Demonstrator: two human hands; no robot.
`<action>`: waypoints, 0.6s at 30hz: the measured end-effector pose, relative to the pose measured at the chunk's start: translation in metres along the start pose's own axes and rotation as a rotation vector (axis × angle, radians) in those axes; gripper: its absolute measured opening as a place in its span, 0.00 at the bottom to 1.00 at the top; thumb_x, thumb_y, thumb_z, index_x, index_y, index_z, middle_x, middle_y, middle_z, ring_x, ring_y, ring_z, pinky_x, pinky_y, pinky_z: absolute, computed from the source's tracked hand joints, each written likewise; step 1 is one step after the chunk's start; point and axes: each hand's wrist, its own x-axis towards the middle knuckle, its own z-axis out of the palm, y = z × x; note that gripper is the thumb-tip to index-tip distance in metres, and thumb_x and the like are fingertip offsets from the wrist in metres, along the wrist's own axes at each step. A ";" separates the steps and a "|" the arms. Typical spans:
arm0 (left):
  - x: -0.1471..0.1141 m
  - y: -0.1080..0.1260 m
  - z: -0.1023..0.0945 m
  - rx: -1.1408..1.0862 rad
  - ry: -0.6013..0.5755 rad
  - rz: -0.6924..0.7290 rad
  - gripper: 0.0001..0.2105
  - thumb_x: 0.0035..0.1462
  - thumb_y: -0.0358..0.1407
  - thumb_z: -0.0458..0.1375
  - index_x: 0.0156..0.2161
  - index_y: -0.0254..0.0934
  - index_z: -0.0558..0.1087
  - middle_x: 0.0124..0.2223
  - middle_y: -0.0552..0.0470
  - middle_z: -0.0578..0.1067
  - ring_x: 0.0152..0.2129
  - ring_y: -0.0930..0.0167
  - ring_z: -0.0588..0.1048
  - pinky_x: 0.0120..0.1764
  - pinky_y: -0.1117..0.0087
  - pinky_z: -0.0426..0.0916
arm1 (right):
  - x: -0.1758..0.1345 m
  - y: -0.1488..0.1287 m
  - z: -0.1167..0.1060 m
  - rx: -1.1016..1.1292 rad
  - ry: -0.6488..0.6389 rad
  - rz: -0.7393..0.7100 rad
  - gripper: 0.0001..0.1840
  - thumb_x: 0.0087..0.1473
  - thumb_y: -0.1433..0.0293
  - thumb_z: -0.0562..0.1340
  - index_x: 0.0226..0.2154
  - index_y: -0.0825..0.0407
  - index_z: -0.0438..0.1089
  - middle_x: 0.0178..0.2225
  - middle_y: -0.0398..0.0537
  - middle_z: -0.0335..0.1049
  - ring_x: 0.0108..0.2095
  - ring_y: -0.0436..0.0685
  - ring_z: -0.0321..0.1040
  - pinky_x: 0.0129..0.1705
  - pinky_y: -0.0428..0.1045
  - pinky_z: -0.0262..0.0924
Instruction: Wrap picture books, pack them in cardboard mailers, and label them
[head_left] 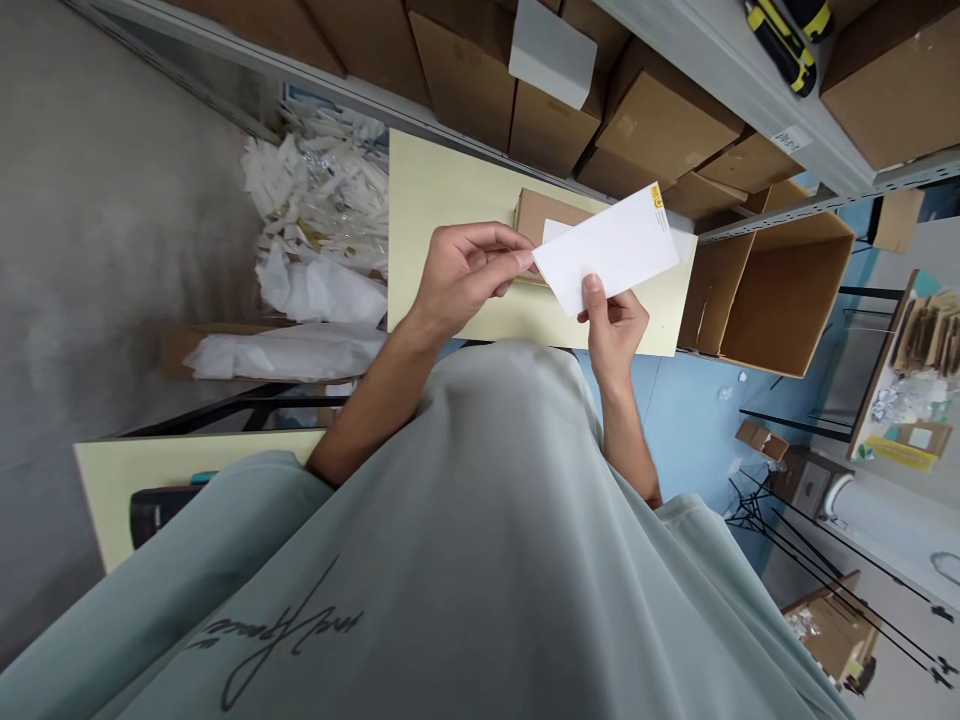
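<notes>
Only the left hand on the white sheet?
No: the left hand pinches one corner of the white sheet, and the right hand grips its lower edge.

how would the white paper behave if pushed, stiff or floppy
The white paper is probably light, since its edges look thin. It juts past the right hand without visible droop, suggesting some stiffness. Being so thin, it could bend.
</notes>
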 end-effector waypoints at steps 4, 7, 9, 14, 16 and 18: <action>0.005 -0.001 -0.001 0.012 0.004 0.002 0.07 0.56 0.38 0.72 0.33 0.38 0.82 0.29 0.51 0.77 0.21 0.73 0.70 0.24 0.71 0.62 | 0.006 0.000 0.000 0.014 -0.023 0.008 0.33 0.67 0.35 0.67 0.30 0.46 0.75 0.27 0.43 0.70 0.32 0.57 0.76 0.34 0.53 0.74; 0.007 0.002 0.001 -0.001 -0.010 0.008 0.06 0.56 0.38 0.72 0.32 0.37 0.82 0.30 0.50 0.80 0.20 0.75 0.69 0.23 0.71 0.61 | 0.013 -0.001 -0.001 0.014 -0.026 -0.003 0.34 0.67 0.35 0.66 0.30 0.47 0.74 0.27 0.42 0.69 0.31 0.55 0.74 0.33 0.51 0.72; 0.009 0.004 0.002 0.001 -0.012 0.014 0.07 0.55 0.38 0.72 0.32 0.37 0.82 0.31 0.49 0.82 0.20 0.75 0.68 0.22 0.72 0.61 | 0.018 -0.001 -0.002 0.031 -0.040 0.001 0.34 0.66 0.35 0.67 0.30 0.47 0.75 0.27 0.41 0.68 0.30 0.53 0.73 0.32 0.50 0.71; 0.016 0.006 0.003 0.009 -0.007 0.019 0.11 0.56 0.43 0.75 0.31 0.39 0.82 0.31 0.49 0.82 0.19 0.75 0.67 0.21 0.70 0.59 | 0.028 -0.004 -0.003 0.097 -0.068 -0.006 0.35 0.62 0.33 0.70 0.30 0.47 0.76 0.26 0.39 0.67 0.28 0.51 0.70 0.30 0.49 0.68; 0.018 0.005 0.003 -0.001 -0.018 0.045 0.14 0.56 0.47 0.77 0.31 0.40 0.83 0.31 0.48 0.82 0.19 0.74 0.67 0.21 0.68 0.59 | 0.032 -0.004 -0.005 0.094 -0.071 -0.004 0.35 0.62 0.33 0.70 0.30 0.47 0.76 0.25 0.39 0.66 0.27 0.51 0.70 0.29 0.48 0.68; 0.021 0.003 0.003 -0.005 -0.032 0.071 0.15 0.57 0.49 0.78 0.31 0.42 0.83 0.32 0.48 0.83 0.19 0.74 0.67 0.21 0.67 0.59 | 0.036 -0.004 -0.007 0.078 -0.071 -0.011 0.35 0.63 0.33 0.70 0.30 0.47 0.75 0.26 0.39 0.66 0.28 0.51 0.70 0.30 0.48 0.68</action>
